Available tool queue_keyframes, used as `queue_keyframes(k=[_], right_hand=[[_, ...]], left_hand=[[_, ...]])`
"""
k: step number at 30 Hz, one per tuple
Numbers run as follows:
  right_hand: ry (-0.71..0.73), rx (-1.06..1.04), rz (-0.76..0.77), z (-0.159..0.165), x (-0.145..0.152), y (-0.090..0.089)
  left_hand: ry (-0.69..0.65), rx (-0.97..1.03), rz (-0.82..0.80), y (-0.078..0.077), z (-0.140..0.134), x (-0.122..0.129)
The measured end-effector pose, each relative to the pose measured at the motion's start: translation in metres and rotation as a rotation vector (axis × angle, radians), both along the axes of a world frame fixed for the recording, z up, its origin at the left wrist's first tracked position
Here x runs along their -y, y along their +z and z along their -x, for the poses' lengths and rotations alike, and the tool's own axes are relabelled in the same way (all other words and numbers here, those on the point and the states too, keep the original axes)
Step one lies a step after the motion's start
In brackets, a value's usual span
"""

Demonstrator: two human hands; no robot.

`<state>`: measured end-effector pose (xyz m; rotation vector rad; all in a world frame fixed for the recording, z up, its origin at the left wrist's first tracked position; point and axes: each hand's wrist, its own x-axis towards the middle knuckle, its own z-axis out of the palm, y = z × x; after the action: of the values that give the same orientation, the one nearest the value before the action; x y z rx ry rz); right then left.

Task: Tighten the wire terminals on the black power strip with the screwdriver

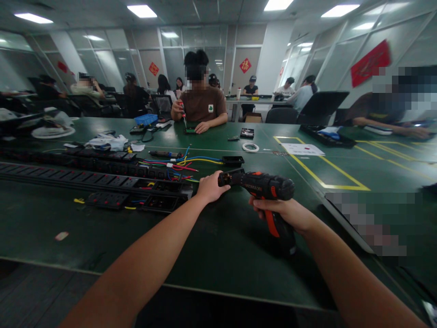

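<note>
My right hand (280,210) is closed round the handle of a black and orange cordless drill (268,184), which points left. At the drill's front end is a small black plastic housing (225,178) with metal contacts inside. My left hand (212,187) grips that housing from its left side. Whether the bit touches it I cannot tell. Just behind lies another black open frame (233,160), with blue, yellow and red wires (184,161) running left from it. Long black power strips (85,175) lie to the left of my left hand.
A loose socket panel (107,199) lies at the front left. Farther back are a white ring (250,147), a paper sheet (303,149), a blue basket (145,119) and a black open case (327,135). Across the table a person (201,102) holds a red screwdriver.
</note>
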<state>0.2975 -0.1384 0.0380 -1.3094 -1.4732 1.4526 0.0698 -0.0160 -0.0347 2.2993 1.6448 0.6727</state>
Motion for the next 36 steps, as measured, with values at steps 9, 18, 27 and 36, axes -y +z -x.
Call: queue_keyframes(k=[9, 18, 27, 36], right_hand=[[-0.015, -0.011, 0.015, -0.003, -0.001, -0.002], [-0.026, -0.032, 0.021, -0.006, -0.004, -0.004], [-0.037, -0.060, 0.026, -0.009, -0.006, -0.007], [-0.040, -0.069, 0.019, -0.011, -0.007, -0.009]], left_hand=[[0.006, -0.014, 0.015, 0.001, 0.000, 0.001], [0.012, 0.002, 0.016, 0.000, 0.000, 0.000], [0.016, -0.007, 0.015, -0.002, 0.001, -0.002], [0.008, -0.017, 0.012, -0.003, 0.001, -0.002]])
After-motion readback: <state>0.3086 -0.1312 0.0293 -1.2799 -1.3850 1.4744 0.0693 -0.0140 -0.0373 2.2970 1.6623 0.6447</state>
